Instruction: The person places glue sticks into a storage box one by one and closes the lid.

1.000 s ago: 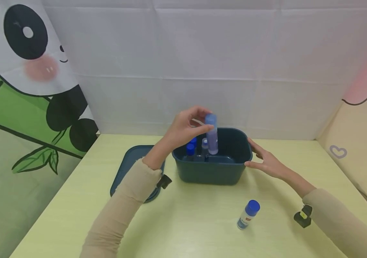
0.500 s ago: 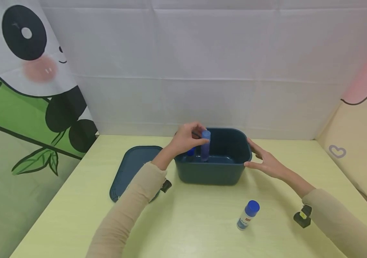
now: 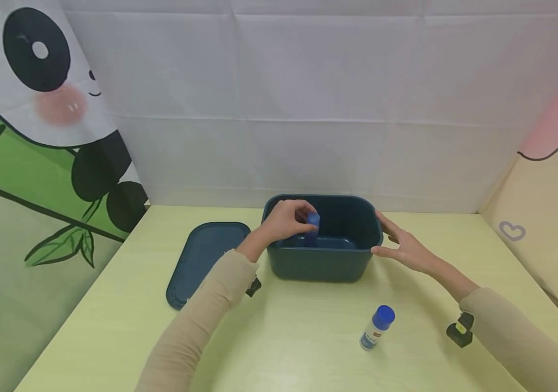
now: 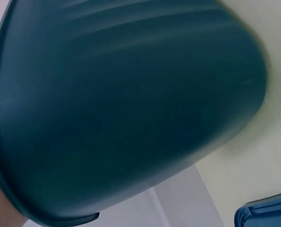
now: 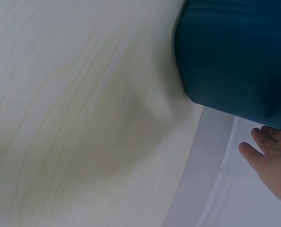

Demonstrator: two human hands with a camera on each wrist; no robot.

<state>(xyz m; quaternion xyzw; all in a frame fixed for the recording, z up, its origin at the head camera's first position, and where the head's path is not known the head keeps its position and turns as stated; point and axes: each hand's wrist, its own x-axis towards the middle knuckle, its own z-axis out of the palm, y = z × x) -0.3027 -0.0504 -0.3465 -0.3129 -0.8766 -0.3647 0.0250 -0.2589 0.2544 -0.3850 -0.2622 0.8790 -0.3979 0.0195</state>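
Observation:
My left hand [image 3: 284, 222] reaches over the rim of a dark teal plastic bin [image 3: 318, 265] and pinches the blue top of a glue stick [image 3: 313, 219]. The stick stands upright inside the bin, its lower part in shadow behind the front wall. At the bin's right end, my right hand [image 3: 406, 250] touches the wall with spread fingers, thumb toward the front corner. The right wrist view shows those fingers [image 5: 258, 139] fairly straight at the bin's edge. Only the bin's outer wall [image 4: 131, 109] fills most of the left wrist view; the held stick is hidden there.
Another glue stick [image 3: 377, 328], with a blue cap and white label, stands on the pale wooden table [image 3: 298, 337] in front of the bin. A flat teal lid [image 3: 205, 256] lies left of it, partly under the left sleeve. A white sheet [image 3: 318, 98] hangs behind.
My left hand has lowered the glue stick into the bin and moved it slightly left. The blue caps seen in the bin earlier are now hidden behind that hand. My right hand has stayed in place.

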